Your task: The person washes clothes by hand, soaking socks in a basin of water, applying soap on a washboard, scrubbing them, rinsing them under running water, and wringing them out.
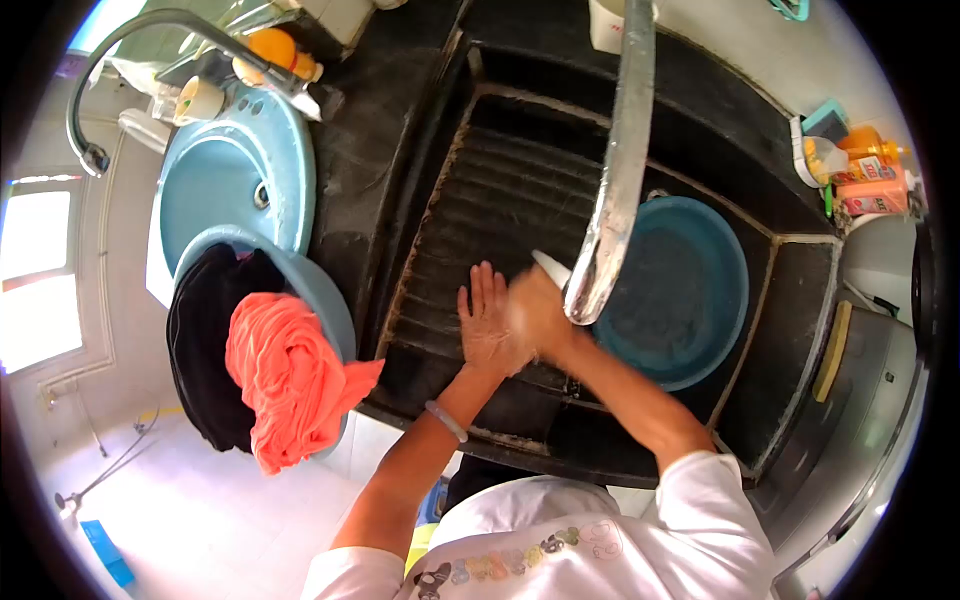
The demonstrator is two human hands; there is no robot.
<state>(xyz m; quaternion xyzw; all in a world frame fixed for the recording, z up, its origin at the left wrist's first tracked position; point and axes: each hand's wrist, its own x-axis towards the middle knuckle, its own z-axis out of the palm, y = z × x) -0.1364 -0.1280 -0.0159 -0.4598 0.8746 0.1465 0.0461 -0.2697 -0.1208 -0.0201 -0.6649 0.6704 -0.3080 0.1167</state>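
Note:
My left hand [490,325] lies over the dark ribbed washboard surface [530,170], fingers stretched out and a bracelet on its wrist. Against it, on the right, my right hand [540,310] is curled and blurred by motion. A pale, flat object [552,268] sticks out at the top of my right hand; it looks gripped there, but I cannot make out what it is. Just right of my hands a blue basin [735,290] stands in the dark sink, with what looks like water inside. A metal faucet [622,170] hangs over the basin's left side.
On the left, a blue tub [335,300] holds black cloth [205,345] and coral cloth [290,380], the latter hanging over the rim. Behind it is a light-blue washbasin [295,150] with a curved tap [180,20]. Bottles [870,170] and a sponge [827,118] sit at the far right.

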